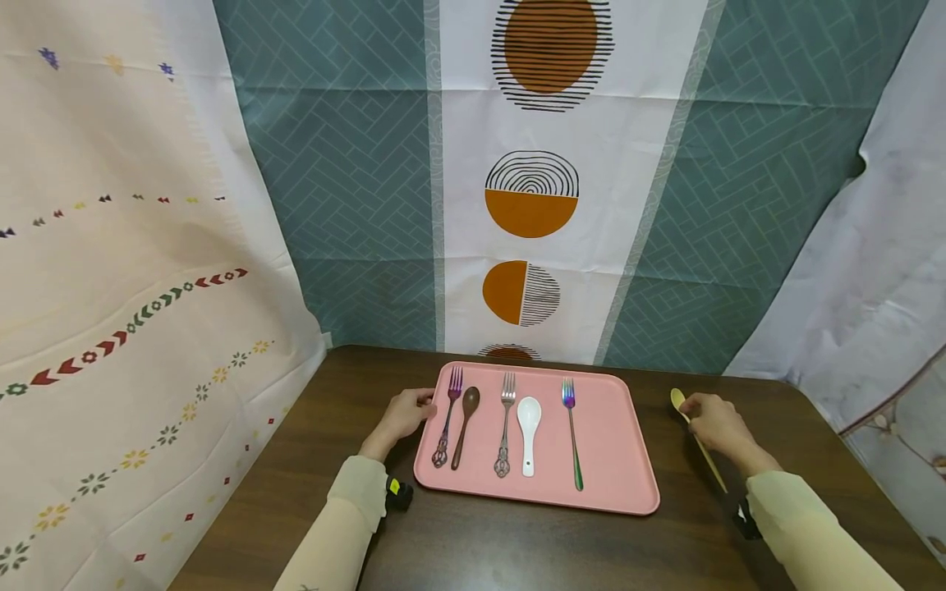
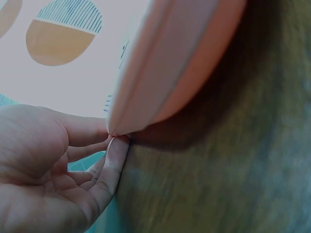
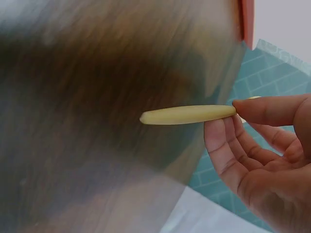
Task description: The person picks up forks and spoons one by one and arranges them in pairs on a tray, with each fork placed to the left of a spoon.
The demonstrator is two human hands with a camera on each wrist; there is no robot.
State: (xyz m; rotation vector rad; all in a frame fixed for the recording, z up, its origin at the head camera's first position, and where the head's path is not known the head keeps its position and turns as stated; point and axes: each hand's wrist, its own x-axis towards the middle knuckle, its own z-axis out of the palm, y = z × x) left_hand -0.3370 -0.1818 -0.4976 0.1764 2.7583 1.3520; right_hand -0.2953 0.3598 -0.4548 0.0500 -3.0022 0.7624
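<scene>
In the head view a pink tray (image 1: 609,443) lies on the table. My left hand (image 1: 402,417) pinches its left rim (image 2: 141,73) between thumb and fingers, as the left wrist view shows. On the tray lie, from left to right, a purplish fork (image 1: 447,420), a dark brown spoon (image 1: 466,423), a silver fork (image 1: 506,427), a white spoon (image 1: 529,435) and a rainbow-coloured fork (image 1: 573,439). Right of the tray, my right hand (image 1: 717,423) pinches a light wooden spoon (image 3: 184,115) by its handle, the bowl pointing away from me.
The dark wooden table (image 1: 473,542) ends at a patterned curtain (image 1: 355,205) behind the tray. A cream embroidered cloth (image 1: 148,369) hangs along the left side, and a white cloth (image 1: 835,279) along the right.
</scene>
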